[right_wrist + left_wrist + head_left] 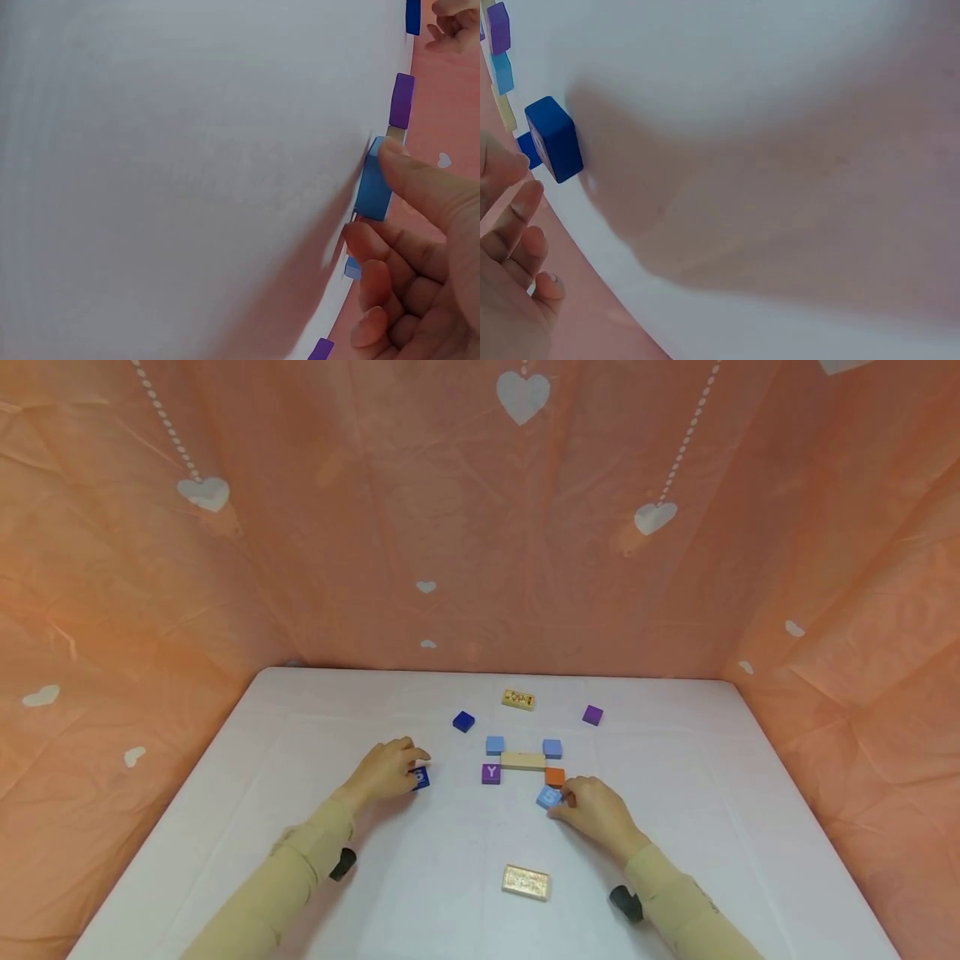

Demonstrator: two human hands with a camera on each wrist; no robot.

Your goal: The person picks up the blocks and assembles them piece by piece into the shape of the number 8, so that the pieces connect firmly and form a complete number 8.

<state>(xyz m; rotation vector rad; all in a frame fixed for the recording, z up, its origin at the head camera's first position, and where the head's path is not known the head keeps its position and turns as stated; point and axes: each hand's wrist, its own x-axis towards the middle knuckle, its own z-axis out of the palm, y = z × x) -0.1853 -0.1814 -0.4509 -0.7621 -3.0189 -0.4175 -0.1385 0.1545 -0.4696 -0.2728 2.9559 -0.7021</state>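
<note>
At the left, my left hand (384,770) reaches over a dark blue block (422,778) with a white character on top. In the left wrist view, its fingertips (534,191) are spread beside that block (555,140), not wrapped round it. My right hand (597,814) pinches a light blue block (548,797) marked with a white S, between thumb and index finger, as the right wrist view shows on the block's side (374,184). Just behind this block sits an orange block (554,777). A cream bar (522,762) lies between the orange block and a purple Y block (491,774).
Two light blue blocks (495,745) flank the bar's far side. Farther back lie another dark blue block (463,722), a patterned yellow bar (518,699) and a purple block (592,716). A gold bar (526,882) lies near the front of the white table (315,727).
</note>
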